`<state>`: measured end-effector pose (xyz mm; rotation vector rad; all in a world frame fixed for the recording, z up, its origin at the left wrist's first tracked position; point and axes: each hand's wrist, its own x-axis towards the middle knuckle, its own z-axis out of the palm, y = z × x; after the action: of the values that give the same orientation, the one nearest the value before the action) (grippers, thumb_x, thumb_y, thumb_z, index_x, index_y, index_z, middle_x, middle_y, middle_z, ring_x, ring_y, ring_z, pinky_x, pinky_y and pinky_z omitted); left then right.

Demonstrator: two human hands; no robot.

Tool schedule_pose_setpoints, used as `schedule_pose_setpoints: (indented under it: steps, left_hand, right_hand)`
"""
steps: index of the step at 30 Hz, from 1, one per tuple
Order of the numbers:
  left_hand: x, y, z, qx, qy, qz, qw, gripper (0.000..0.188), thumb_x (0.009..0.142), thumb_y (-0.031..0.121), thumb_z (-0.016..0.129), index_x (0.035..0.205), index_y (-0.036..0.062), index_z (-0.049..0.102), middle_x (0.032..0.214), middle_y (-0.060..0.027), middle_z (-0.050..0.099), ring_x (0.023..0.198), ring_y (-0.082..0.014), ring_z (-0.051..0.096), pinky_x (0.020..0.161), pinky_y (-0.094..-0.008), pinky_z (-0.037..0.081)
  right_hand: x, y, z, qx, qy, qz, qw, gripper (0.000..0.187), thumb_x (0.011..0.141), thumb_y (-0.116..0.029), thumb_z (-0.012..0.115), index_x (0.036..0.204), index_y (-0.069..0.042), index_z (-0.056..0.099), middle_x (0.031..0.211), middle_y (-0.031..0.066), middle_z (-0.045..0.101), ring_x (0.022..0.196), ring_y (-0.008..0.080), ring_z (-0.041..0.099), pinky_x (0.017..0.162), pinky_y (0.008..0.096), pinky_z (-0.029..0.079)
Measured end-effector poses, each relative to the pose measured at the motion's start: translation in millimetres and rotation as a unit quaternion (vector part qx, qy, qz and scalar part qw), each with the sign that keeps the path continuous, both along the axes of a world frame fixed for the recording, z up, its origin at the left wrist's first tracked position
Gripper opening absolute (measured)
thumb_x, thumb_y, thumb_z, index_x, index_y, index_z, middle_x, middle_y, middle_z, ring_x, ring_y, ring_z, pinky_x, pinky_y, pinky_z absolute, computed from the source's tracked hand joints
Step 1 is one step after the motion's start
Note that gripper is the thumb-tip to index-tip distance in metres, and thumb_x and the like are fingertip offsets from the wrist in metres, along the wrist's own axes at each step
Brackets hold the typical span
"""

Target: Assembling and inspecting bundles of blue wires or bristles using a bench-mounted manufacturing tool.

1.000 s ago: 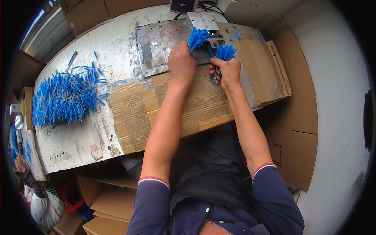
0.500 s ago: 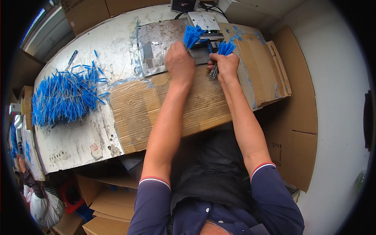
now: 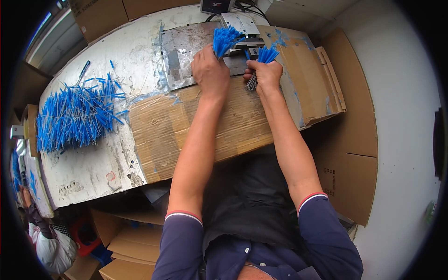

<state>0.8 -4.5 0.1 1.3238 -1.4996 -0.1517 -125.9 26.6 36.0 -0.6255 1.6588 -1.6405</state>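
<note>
My left hand (image 3: 211, 72) is closed round a bundle of blue-sleeved wires (image 3: 226, 40), whose blue ends fan out above the fist. Just right of it, my right hand (image 3: 268, 74) grips a second bundle, its blue ends (image 3: 268, 54) upward and its looped metal ends (image 3: 252, 83) hanging out below the fingers. A single blue sleeve (image 3: 247, 54) stands between the two hands, near my right fingertips and the small metal machine (image 3: 252, 43); whether the fingers touch it I cannot tell. A large loose pile of the same wires (image 3: 79, 114) lies on the left of the table.
Flattened cardboard (image 3: 196, 135) covers the table's near edge, with a metal plate (image 3: 186, 51) beyond it. At the back stands a dark box (image 3: 217, 5) with cables. A pen-like tool (image 3: 85, 70) lies behind the pile. Tall cardboard (image 3: 352, 126) leans at the right; another person's arm (image 3: 28, 200) shows far left.
My left hand, with its bundle, has shifted slightly left and tilted a little. The right hand has barely moved and still holds its bundle.
</note>
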Motion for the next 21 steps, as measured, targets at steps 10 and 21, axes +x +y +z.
schedule_pose_setpoints:
  steps: [10,21]
  left_hand:
    - [-2.7,2.8,0.4,0.08,-0.024,-0.059,0.995,0.016,0.086,0.013,0.071,0.097,0.0048,0.063,0.086,-0.0191,0.068,0.084,-0.0406,0.065,0.076,-0.0515,0.049]
    - [-2.6,2.0,0.6,0.088,-0.042,-0.096,0.991,0.016,0.087,0.014,0.071,0.099,0.005,0.063,0.086,-0.0201,0.069,0.084,-0.0413,0.067,0.075,-0.0524,0.05]
  right_hand:
    - [-6.2,9.7,0.3,-0.021,-0.139,0.038,0.989,0.008,0.083,0.0,0.073,0.088,0.003,0.067,0.077,0.012,0.069,0.057,0.0221,0.068,0.05,0.0367,0.058]
    - [-23.6,26.8,-5.8,-0.055,-0.139,0.172,0.974,0.021,0.088,0.0,0.072,0.107,0.005,0.065,0.088,0.0131,0.071,0.073,0.0236,0.072,0.067,0.0382,0.064]
